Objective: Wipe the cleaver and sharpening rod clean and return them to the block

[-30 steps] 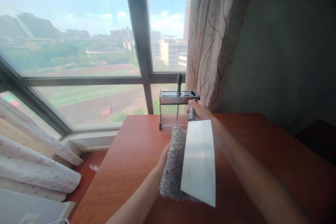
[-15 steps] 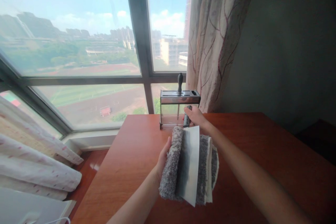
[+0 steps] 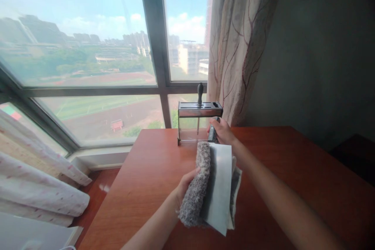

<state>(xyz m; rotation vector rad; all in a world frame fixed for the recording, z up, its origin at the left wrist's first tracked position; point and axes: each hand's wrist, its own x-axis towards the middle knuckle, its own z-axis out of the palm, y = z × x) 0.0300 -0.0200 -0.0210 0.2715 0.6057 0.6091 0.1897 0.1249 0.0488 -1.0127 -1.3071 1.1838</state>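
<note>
Grey, shaggy towel [image 3: 195,193] shows on either side of the cleaver [image 3: 218,187], both over the desk [image 3: 140,187]. The left hand [image 3: 188,179] grips the towel, thumb on its near face; the right hand [image 3: 223,129] has its grip closed round the cleaver's handle. Work looks under way, not finished: neither thing is put down. How much of the blade is already wiped, I cannot tell. Behind, the holder [image 3: 191,109] bears a black-handled rod [image 3: 200,94].
</note>
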